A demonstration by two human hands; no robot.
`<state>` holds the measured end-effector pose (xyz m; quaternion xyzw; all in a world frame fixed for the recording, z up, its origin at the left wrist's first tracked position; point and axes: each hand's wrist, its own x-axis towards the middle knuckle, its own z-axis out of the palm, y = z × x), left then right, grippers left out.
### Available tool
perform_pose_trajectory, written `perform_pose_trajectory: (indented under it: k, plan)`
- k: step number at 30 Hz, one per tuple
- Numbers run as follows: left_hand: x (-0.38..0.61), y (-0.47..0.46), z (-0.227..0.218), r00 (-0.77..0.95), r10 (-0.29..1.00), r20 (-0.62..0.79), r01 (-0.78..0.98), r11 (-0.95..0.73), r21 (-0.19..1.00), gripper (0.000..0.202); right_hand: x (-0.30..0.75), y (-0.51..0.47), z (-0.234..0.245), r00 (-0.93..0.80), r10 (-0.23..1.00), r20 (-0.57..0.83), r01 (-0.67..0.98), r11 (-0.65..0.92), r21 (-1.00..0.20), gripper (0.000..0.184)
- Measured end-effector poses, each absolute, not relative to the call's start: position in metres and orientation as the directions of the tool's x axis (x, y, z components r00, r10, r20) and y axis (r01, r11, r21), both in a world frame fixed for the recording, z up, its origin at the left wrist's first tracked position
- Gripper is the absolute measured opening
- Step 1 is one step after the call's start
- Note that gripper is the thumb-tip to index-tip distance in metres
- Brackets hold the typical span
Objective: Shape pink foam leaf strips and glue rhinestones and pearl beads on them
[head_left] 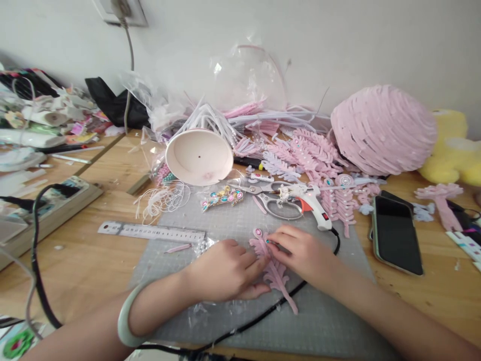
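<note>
A pink fuzzy feather-shaped piece point(277, 275) made of chenille stems lies on the grey cutting mat point(169, 281). A pink gem point(257, 232) sits at its top end. My left hand point(229, 271), a pale green bangle on its wrist, is closed with thumb and fingers holding the feather piece from the left side. From the right, my right hand point(300, 248) pinches a tiny blue-green gem point(267, 241) at the upper part of the feather piece, just below the pink gem. Part of the piece is hidden behind the fingers.
Beyond the hands lie a white glue gun point(317, 208), scissors point(281, 208), a bag of gems point(223, 196) and a steel ruler point(150, 231). A black cord point(259, 321) crosses the mat. A phone point(397, 234) lies right; a power strip point(56, 210) left. Pink chenille pieces point(311, 150) pile behind.
</note>
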<state>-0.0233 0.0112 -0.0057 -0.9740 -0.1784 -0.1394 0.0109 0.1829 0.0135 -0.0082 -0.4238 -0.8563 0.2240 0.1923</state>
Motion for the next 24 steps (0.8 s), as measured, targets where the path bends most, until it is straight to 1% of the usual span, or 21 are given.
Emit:
perform_pose_trajectory:
  k: [4,8,14,18,20,24]
  plan:
    - [-0.0220,0.0122,-0.0068,0.916,0.387,0.106,0.384,-0.922,0.048,0.038,0.1798,0.0180,-0.0104,-0.585,0.802,0.117,0.704,0.574,-0.419,0.019]
    - [-0.0226,0.0114,-0.0058,0.915,0.403,0.006,0.402,-0.913,0.069,0.038,0.1760,0.0186,-0.0114,-0.590,0.804,0.071,0.739,0.573,-0.354,0.019]
    - [-0.0223,0.0116,-0.0054,0.911,0.411,-0.028,0.412,-0.907,0.083,0.040,0.1730,0.0168,-0.0121,-0.596,0.800,0.067,0.743,0.582,-0.331,0.021]
    - [-0.0222,0.0117,-0.0060,0.911,0.412,-0.034,0.413,-0.906,0.087,0.041,0.1730,0.0177,-0.0124,-0.614,0.788,0.035,0.748,0.596,-0.294,0.020]
    - [-0.0223,0.0119,-0.0060,0.908,0.417,-0.035,0.418,-0.904,0.085,0.041,0.1730,0.0180,-0.0121,-0.625,0.780,0.032,0.739,0.604,-0.300,0.021]
    - [-0.0220,0.0120,-0.0045,0.909,0.415,-0.043,0.417,-0.905,0.085,0.041,0.1738,0.0169,-0.0100,-0.596,0.797,0.094,0.732,0.588,-0.346,0.028]
